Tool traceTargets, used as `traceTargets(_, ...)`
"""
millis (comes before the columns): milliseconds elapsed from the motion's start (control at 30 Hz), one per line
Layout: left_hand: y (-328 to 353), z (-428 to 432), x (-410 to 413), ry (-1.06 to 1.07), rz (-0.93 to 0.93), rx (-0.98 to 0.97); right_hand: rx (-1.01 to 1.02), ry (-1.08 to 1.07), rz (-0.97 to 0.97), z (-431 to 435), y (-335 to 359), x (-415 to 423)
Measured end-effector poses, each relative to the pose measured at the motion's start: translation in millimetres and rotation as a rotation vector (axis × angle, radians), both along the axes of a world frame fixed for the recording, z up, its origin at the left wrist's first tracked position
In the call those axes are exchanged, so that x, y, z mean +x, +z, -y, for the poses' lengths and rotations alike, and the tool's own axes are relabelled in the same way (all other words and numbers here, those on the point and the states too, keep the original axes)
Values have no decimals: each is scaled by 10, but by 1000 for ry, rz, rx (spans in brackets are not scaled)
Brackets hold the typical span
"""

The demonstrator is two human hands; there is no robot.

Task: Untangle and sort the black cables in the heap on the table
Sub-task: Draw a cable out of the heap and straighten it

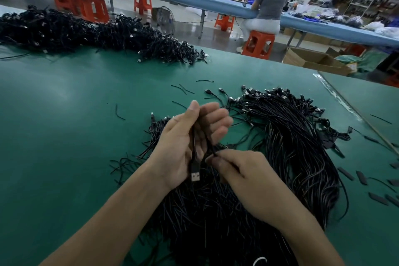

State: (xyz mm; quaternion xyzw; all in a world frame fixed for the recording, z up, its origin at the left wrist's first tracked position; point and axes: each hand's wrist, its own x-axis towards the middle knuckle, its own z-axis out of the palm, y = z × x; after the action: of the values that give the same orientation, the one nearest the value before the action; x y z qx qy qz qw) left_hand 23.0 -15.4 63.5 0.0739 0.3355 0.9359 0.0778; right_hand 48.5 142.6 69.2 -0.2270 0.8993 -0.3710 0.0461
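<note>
Running down across the palm of the left hand (177, 147), a thin black cable (193, 144) with a smooth round sheath ends in a flat rectangular USB plug (195, 176). The plug has a black body and a bright metal shell, and it hangs at the heel of the palm. The left grip is loosely curled round the cable, thumb straight up and fingers bent over it. The right hand (244, 170) keeps a narrow grip: thumb and forefinger pinch a second black strand that comes down out of the left palm.

Both hands hover over the tangled heap of black cables (205, 218), a matted, bristly mass of thin wires on the near middle of the green matte tabletop (64, 136). Touching the heap on its right lies a combed bundle of black cables (302, 140). Its strands run parallel in a long glossy curve, with metal-tipped plugs (269, 93) crowded at the far end.

Short cut wire scraps (183, 89) lie scattered beyond the hands, and flat dark oblong pieces (362, 177) lie apart near the right edge. A larger pile of tangled black cables (86, 32) sprawls at the far left.

Beyond stand orange moulded plastic stools (258, 45), an open brown cardboard box (311, 60) and a long blue-covered tabletop (216, 4). A person in a grey top (272, 0) sits there, back turned.
</note>
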Motion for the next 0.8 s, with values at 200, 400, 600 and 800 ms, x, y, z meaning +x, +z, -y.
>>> traceTargets(200, -160, -19, -27, 311, -268, -827, 143, 129, -93, -14, 140, 76)
traceTargets(400, -81, -25, 130, -181, -239, -940, -122, 2, -214, -216, 253, -51)
traceTargets(600, -68, 54, 149, -424, -141, -793, -435, -8, 6, -231, 155, -132)
traceTargets(800, -121, 80, 152, -494, -91, -648, -494, 40, 139, -262, 123, -130)
